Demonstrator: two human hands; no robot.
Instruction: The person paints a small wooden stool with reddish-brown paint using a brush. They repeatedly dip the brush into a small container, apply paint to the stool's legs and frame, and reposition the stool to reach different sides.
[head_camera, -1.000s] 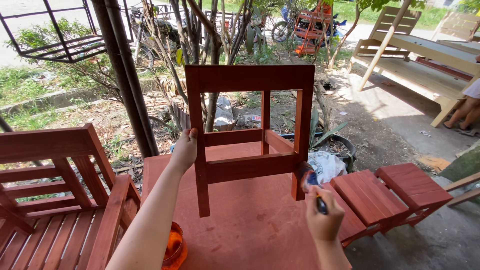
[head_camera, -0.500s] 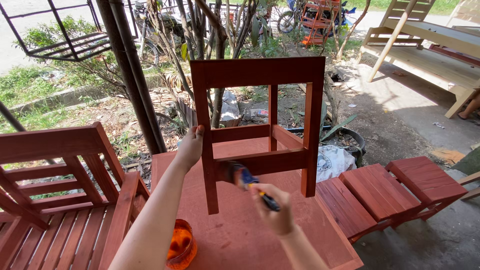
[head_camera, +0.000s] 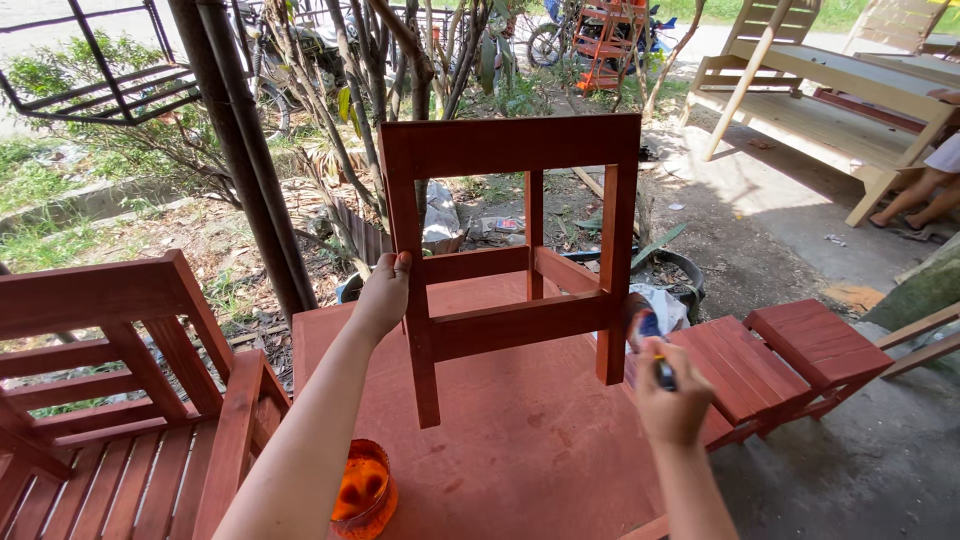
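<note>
left hand (head_camera: 384, 292) on red stool (head_camera: 515, 255), right hand (head_camera: 668, 402) with paintbrush (head_camera: 655, 345)

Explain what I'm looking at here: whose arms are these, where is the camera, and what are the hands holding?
The camera sits on a person's head and looks down, so both bare arms coming in from the bottom are that person's own; there is no machine. The left hand grips a leg of a small red-brown wooden stool frame, holding it tipped up on a painted red-brown tabletop. The right hand holds a paintbrush with a dark handle close to the frame's other front leg. An orange-stained container stands at the tabletop's near left edge. A slatted red-brown bench stands to the left, and two low red-brown stools to the right. Another person's legs show at far right.
</note>
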